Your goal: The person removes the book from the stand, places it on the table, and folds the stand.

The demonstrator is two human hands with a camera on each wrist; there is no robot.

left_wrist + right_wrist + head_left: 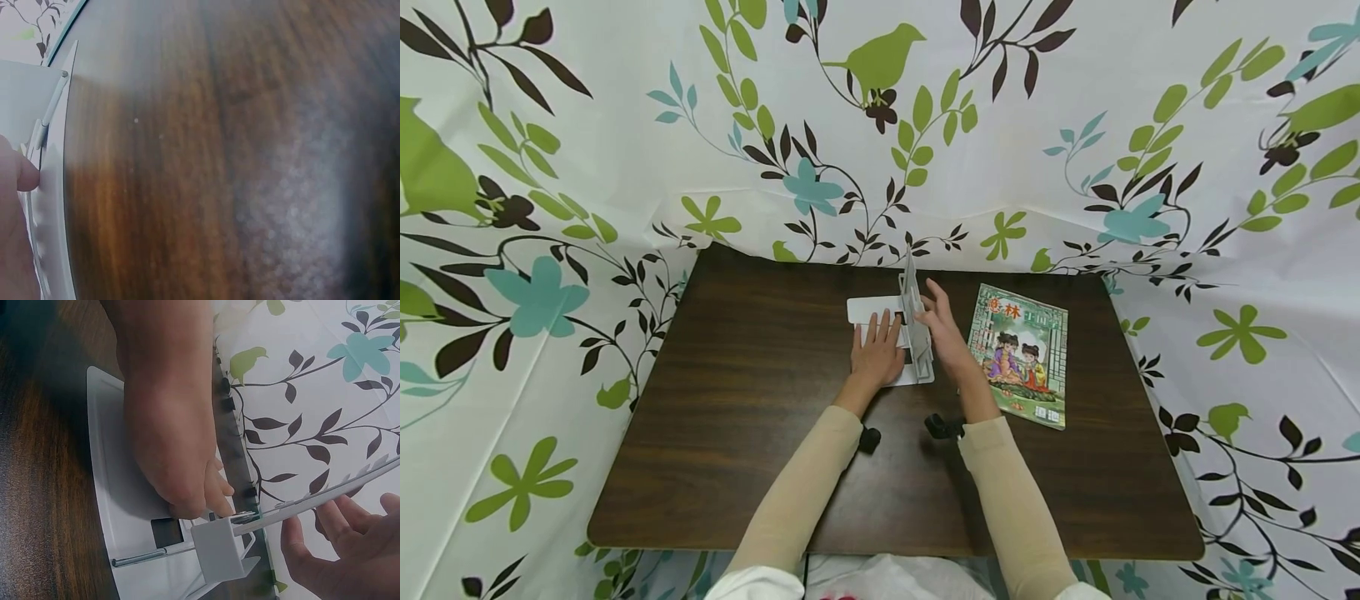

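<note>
A white hinged folding stand (912, 372) is on the table, its base flat and a panel (912, 283) raised nearly upright along the right side. My left hand (877, 350) rests on the base with fingers extended. To the right of the raised panel, my right hand (946, 333) touches its outer face with loosely bent fingers. In the right wrist view, the right hand's fingertips (290, 531) meet the panel, while the left hand (169, 431) covers part of the base near a metal rod (140, 556). The left wrist view catches only the stand's edge (56, 206) and some fingers.
A colourful magazine (1022, 354) lies right of the stand, near the right forearm. The dark wooden table (737, 400) has rounded front corners. Patterned fabric (880, 167) hangs behind the table and along both sides.
</note>
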